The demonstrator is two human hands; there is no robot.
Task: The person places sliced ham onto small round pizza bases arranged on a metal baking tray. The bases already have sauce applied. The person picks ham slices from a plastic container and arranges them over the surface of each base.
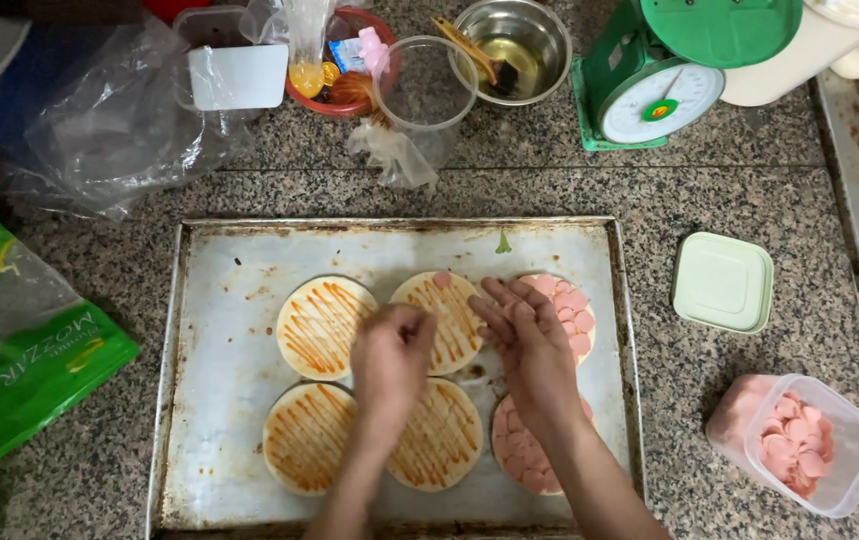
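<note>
Both hands sit over the top middle round bread (442, 318) on the tray (220, 400), left hand (390, 355) curled, maybe pinching something, right hand (527, 340) flat and released.

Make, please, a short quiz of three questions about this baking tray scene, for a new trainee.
1. True or false: all six round dough bases on the metal baking tray already carry pink sausage slices.
2. Which base is under the left hand and the right hand? A) upper middle B) lower left C) lower right
3. Fill in: the rest of the sausage slices lie in a clear plastic ____ to the right of the tray.

Key
1. False: only the two bases on the right are covered; the upper middle base has one slice.
2. A
3. container
</note>
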